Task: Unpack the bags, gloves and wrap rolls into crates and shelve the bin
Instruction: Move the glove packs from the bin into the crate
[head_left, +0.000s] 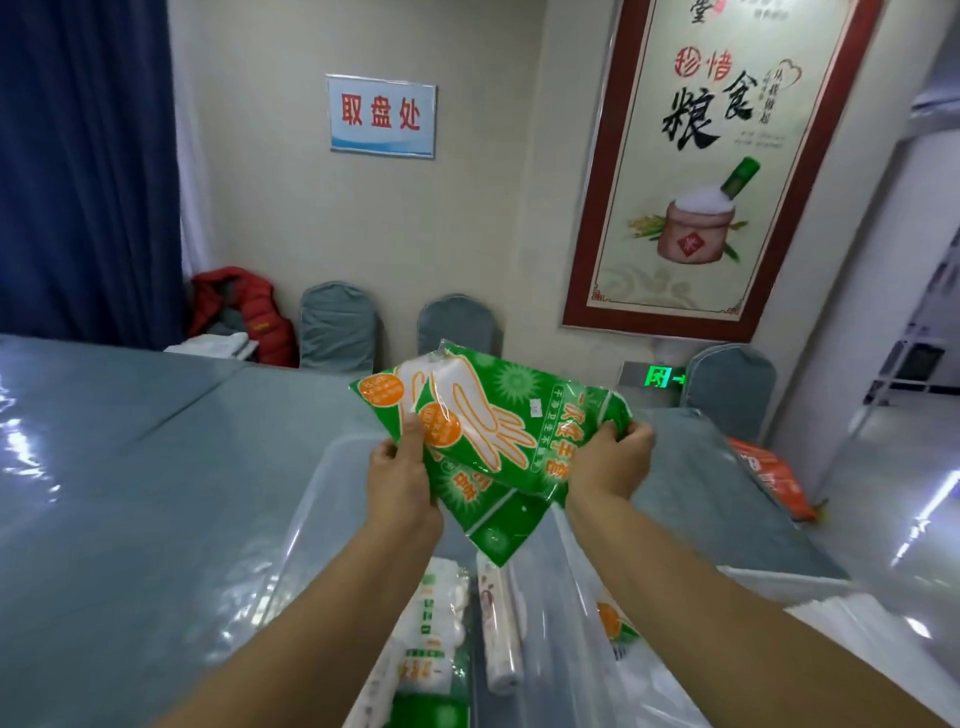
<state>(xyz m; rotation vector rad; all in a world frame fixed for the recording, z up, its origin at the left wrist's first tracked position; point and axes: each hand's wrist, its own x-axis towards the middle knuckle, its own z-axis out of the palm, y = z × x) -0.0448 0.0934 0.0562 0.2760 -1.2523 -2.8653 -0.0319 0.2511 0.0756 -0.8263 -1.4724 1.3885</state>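
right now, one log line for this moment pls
left hand: grip on glove packs | right hand: grip on same | packs: held above clear bin | wrap roll: in bin

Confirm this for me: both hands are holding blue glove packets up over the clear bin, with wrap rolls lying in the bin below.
Wrong in one respect: the glove packets are green with orange patches, not blue. The head view shows it. The left hand and right hand do hold them over the clear bin, with wrap rolls below.
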